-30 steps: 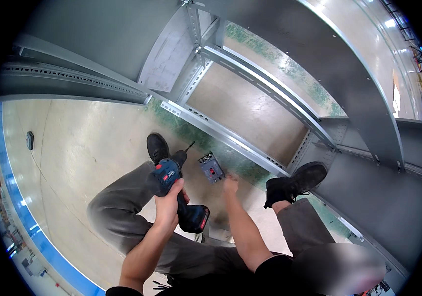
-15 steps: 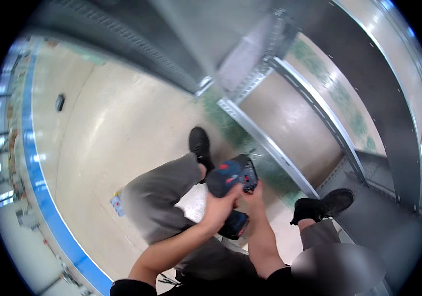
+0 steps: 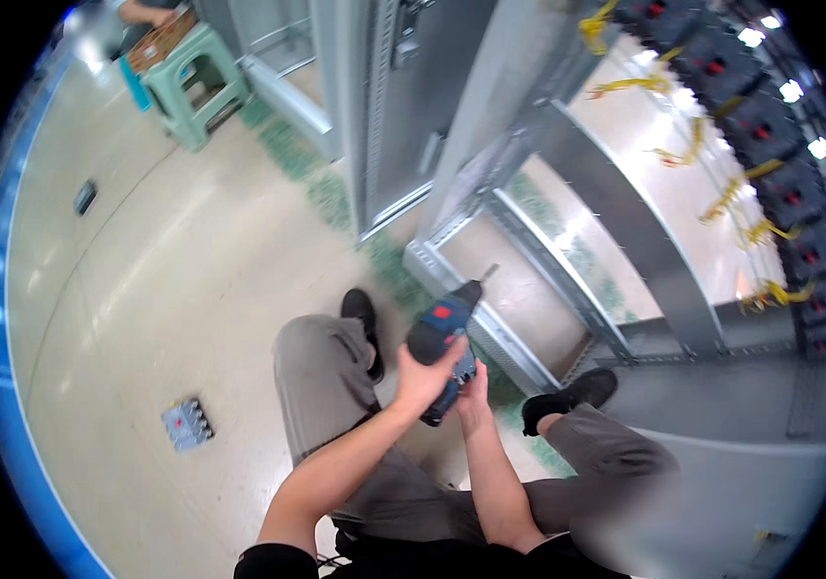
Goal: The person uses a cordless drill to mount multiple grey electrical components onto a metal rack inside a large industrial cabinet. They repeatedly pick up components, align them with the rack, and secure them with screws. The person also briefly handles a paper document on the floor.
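Left grip (image 3: pixel 422 380) is holding a dark-blue and black cordless drill with a red patch (image 3: pixel 445 321), its slim bit (image 3: pixel 490 272) pointing toward one o'clock. Right grip (image 3: pixel 474 390), at the drill's five o'clock, is holding a small grey boxy device (image 3: pixel 467 365), partly hidden behind the drill. Another blue-grey block with a red toggle (image 3: pixel 186 426) is lying toward nine o'clock on the pale, glossy floor (image 3: pixel 210 289); a mint-green plastic stool (image 3: pixel 202 85) is standing toward eleven.

We note matt plastic on the drill (image 3: pixel 438 328), grey plastic on the held breaker (image 3: pixel 466 366). Floor (image 3: pixel 210 280) smooth, glossy, streaked with reflections. Rail (image 3: pixel 514 349): silvery, perforated metal. Trousers (image 3: pixel 321 381): dull, creased cloth. Stool (image 3: pixel 177 104): pale-green plastic, smooth to our eye.
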